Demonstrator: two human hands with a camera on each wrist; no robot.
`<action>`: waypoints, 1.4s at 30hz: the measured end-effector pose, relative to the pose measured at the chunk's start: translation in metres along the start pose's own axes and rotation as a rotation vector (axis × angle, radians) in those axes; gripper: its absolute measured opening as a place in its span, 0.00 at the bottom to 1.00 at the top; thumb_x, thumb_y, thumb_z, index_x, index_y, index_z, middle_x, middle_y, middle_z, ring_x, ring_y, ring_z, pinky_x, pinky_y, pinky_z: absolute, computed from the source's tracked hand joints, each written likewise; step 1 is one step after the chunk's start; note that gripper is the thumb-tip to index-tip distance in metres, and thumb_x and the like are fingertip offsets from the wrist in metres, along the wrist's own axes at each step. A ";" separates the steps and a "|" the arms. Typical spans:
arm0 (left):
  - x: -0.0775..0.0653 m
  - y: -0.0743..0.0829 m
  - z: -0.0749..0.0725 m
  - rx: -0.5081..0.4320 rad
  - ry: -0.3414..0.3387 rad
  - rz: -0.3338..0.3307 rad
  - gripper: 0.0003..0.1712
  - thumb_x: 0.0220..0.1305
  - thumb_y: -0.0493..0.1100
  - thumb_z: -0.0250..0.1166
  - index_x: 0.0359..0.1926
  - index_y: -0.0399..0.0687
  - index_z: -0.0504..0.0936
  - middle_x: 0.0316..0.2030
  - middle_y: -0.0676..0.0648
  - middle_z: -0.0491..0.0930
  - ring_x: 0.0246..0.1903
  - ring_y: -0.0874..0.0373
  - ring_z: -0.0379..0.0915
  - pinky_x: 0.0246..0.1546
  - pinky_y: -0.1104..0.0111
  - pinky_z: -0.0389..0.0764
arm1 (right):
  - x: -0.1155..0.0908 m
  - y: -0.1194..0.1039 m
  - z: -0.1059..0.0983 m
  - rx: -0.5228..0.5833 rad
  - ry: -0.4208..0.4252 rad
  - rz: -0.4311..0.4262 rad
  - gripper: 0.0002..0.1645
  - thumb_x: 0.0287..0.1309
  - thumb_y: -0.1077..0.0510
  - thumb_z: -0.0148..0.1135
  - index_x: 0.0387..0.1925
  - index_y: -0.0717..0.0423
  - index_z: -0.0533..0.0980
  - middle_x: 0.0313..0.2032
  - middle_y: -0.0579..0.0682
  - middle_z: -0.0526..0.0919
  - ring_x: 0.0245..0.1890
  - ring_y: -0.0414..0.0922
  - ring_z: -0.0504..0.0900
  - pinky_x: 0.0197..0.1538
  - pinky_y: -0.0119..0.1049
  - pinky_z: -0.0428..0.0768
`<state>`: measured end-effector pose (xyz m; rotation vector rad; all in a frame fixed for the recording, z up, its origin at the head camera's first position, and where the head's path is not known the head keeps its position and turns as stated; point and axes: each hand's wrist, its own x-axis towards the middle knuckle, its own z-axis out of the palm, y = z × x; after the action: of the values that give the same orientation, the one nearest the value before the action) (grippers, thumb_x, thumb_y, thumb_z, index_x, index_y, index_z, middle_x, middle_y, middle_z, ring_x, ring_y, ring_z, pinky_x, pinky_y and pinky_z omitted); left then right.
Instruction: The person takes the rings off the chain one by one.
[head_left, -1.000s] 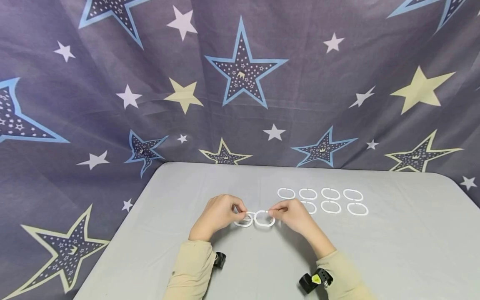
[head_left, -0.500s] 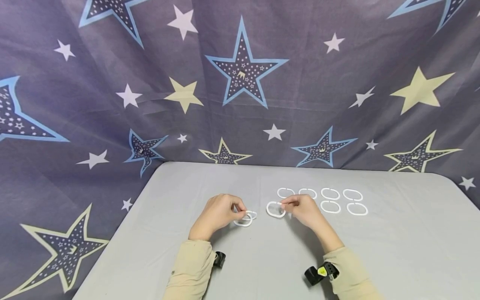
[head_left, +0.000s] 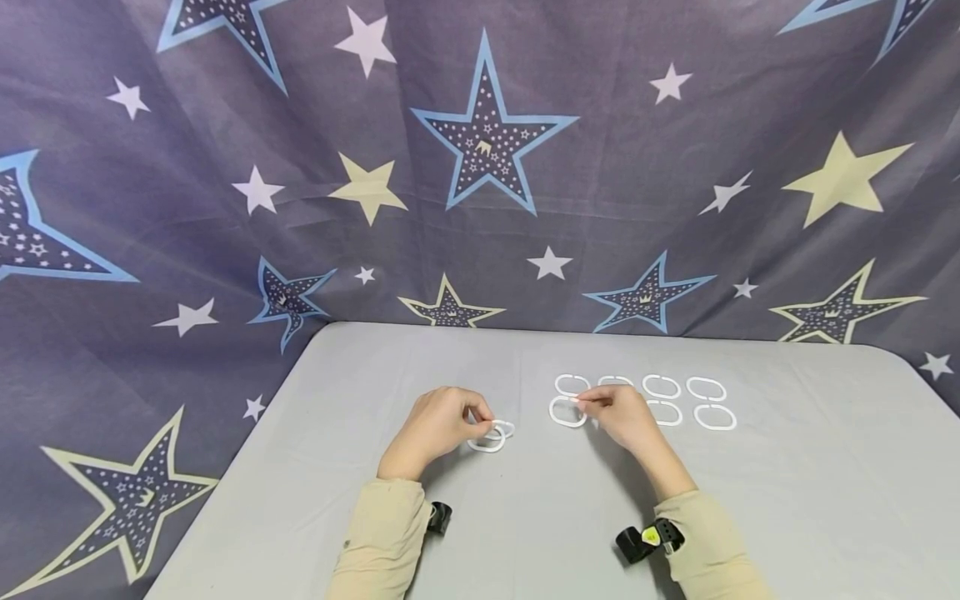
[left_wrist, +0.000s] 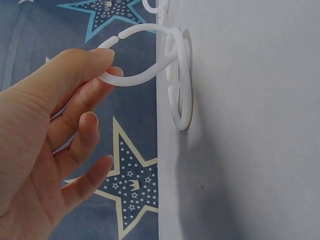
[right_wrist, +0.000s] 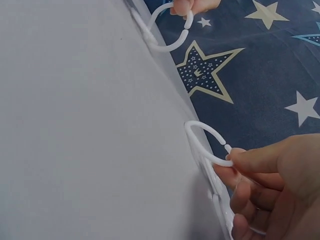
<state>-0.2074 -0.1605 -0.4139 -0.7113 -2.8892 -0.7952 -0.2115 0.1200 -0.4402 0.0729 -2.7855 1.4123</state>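
Note:
My left hand pinches a white oval plastic link between thumb and index finger, its other fingers loosely bent. Hooked through that link is a second white link, hanging close over the table. My right hand holds a separate white link by one end in a thumb-and-finger pinch. A small gap shows in this link's side, near the fingertips. In the head view it stands apart from the left pair, just left of the loose links.
Several loose white links lie in two rows on the grey table, partly hidden behind the right hand. A star-patterned cloth hangs behind the table and along its left side.
My right hand has moved right and slightly farther back with its link, away from the left pair. The left hand and its two links have stayed in place.

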 end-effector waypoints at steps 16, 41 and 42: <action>-0.001 0.001 -0.001 -0.002 0.001 0.005 0.05 0.53 0.44 0.74 0.28 0.63 0.87 0.22 0.68 0.77 0.22 0.69 0.67 0.29 0.68 0.69 | -0.002 0.001 0.007 -0.153 0.112 -0.029 0.07 0.55 0.58 0.72 0.35 0.56 0.87 0.31 0.51 0.88 0.32 0.48 0.84 0.37 0.45 0.77; -0.001 -0.001 -0.002 -0.005 0.005 0.000 0.05 0.54 0.45 0.75 0.28 0.63 0.87 0.23 0.68 0.78 0.23 0.69 0.68 0.30 0.68 0.69 | -0.009 -0.023 0.016 -0.040 0.072 -0.104 0.06 0.54 0.64 0.70 0.36 0.61 0.86 0.32 0.52 0.88 0.29 0.45 0.82 0.34 0.38 0.76; -0.001 -0.002 -0.002 -0.007 0.003 -0.002 0.04 0.54 0.45 0.75 0.28 0.63 0.88 0.23 0.68 0.78 0.23 0.69 0.68 0.30 0.68 0.69 | -0.009 -0.024 0.017 -0.037 0.067 -0.107 0.06 0.54 0.63 0.70 0.35 0.60 0.86 0.32 0.51 0.88 0.29 0.45 0.82 0.34 0.38 0.76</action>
<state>-0.2073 -0.1636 -0.4127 -0.7076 -2.8868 -0.8058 -0.2008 0.0922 -0.4311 0.1685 -2.7084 1.3145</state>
